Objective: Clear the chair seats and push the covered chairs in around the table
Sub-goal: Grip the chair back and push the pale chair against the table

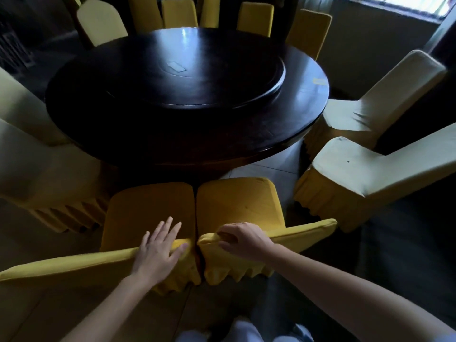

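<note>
Step in hand: judged to be pushing two yellow-covered chairs, side by side at the lower centre of the frame, in toward the round dark table (308, 114).
Left chair (150, 213): lower centre-left; seat bare, its front edge close to the table rim but seemingly not yet under it.
Right chair (239, 206): just beside the left one, backrests nearly touching at the middle; seat also bare.
Left hand (158, 250): lies flat, fingers spread, palm over the top edge of the left chair's backrest; pressing, not gripping.
Right hand (243, 239): fingers curled over the top edge of the right chair's backrest, closed on the cover fabric there.
Doing it well: push both backs evenly and low, so that neither chair twists into the other; a closed grip on the left back would likely steer better than a flat palm.
Risk: the loose cover may slide or bunch instead of moving the frame.
Still out: two pale-covered chairs (357, 174) at the right of the frame stand angled and apart from the table.
</note>
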The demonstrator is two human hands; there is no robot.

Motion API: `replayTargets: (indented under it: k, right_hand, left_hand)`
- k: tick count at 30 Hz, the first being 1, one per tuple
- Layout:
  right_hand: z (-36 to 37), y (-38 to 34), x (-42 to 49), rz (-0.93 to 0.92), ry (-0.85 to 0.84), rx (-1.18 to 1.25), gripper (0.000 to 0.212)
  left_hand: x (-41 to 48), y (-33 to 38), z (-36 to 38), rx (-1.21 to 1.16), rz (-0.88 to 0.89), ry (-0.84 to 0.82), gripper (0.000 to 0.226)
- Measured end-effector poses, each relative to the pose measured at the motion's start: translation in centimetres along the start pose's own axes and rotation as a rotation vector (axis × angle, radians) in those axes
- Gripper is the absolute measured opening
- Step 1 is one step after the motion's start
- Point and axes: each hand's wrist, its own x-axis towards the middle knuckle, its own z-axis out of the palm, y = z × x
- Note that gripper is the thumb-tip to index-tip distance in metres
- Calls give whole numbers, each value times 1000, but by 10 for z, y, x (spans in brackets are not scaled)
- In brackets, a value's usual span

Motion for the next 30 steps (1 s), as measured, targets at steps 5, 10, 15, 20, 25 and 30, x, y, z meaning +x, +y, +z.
replayTargets:
  k: [5, 10, 15, 20, 25, 30]
  right_hand:
    - [-34, 61, -46, 24, 51, -44, 51]
    - [-88, 137, -104, 185, 123, -132, 65]
    - [-135, 208, -178, 297, 210, -157, 76]
    - [-170, 285, -252, 426, 246, -114, 64]
    - [-214, 352, -302, 544, 349, -77, 67]
    - [-233, 409, -323, 618, 449, -37, 79]
  left_hand:
    - [30, 108, -6, -1, 125, 77, 91]
    - [64, 223, -2, 8, 246, 88, 88]
    - [97, 344, 22, -54, 414, 98, 85]
    - [116, 457, 43, -55, 524, 77, 89]
    - [141, 536, 43, -27, 587, 31, 81]
    - [182, 601, 44, 79, 643, 10, 73]
